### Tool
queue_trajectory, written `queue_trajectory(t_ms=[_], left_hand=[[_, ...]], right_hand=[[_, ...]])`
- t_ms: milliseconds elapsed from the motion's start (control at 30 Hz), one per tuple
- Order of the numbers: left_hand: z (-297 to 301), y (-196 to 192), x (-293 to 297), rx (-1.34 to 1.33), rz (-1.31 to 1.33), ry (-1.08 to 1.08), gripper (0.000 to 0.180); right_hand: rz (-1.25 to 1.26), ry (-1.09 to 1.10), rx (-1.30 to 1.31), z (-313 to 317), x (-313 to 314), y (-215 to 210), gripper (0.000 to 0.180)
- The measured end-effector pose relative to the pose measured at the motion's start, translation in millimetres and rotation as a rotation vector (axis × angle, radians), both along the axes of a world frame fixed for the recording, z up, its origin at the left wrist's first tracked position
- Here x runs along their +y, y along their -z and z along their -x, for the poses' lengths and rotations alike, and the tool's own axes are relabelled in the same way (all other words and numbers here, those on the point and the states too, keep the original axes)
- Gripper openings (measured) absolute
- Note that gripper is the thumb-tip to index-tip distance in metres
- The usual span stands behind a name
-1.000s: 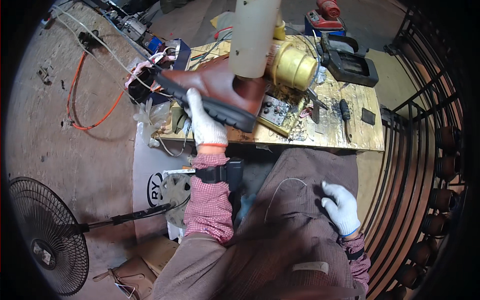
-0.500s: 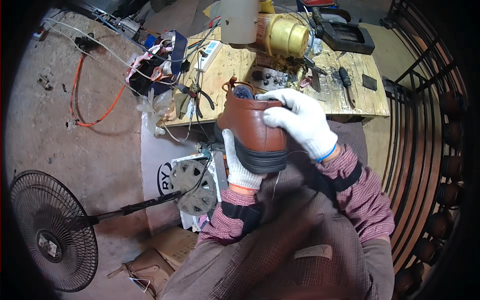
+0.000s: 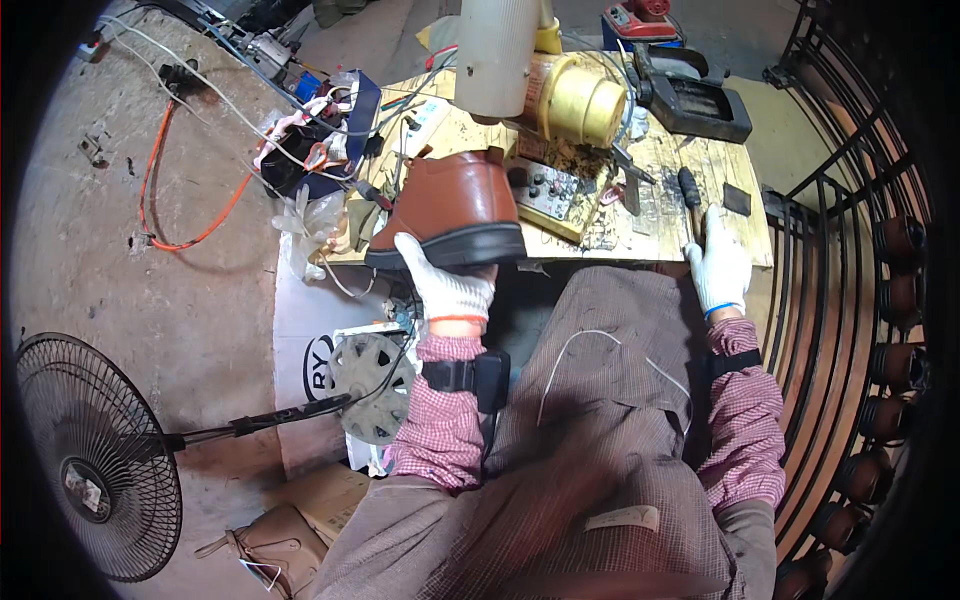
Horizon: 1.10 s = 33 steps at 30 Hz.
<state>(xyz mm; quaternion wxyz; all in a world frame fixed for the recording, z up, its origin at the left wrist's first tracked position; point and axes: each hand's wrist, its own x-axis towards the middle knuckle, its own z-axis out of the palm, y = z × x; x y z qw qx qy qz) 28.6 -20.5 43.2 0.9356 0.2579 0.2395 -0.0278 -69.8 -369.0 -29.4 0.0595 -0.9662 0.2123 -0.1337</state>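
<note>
My left hand [image 3: 449, 287], in a white knit glove, is closed round the sole of a brown leather shoe [image 3: 455, 197]. The shoe has a thick black sole and is held over the table's near edge, its side toward me. At the table's right front, my gloved right hand [image 3: 721, 268] has its thumb and forefinger apart. Between them lies the brown lower end of a slim hand tool with a black grip [image 3: 689, 188]; its kind is unclear. The curled fingers of this hand are partly hidden.
A yellow motor-like machine [image 3: 580, 100] and a metal control box [image 3: 550, 190] stand on the wooden table [image 3: 655, 235]. A black pad [image 3: 737, 199] lies at the right. A fan [image 3: 95, 470] stands lower left; a black metal rack [image 3: 800, 400] with shoes stands right.
My right hand has let go of the shoe and moved right to the hand tool. My left hand has shifted the shoe left and turned it sideways.
</note>
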Motion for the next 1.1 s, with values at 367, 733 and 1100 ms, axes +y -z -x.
queue_trajectory(t_ms=[367, 733, 1100], left_hand=[[60, -3, 12, -0.067, 0.041, 0.177, 0.078], [82, -3, 1, -0.145, 0.279, 0.398, 0.070], [79, -7, 3, -0.094, 0.416, 0.386, 0.067]], right_hand=[[-1.243, 0.048, -0.477, 7, 8, -19, 0.047], [-2.099, -0.137, -0.086, 88, 126, -101, 0.051], [-2.048, -0.082, -0.077, 90, 133, -99, 0.048]])
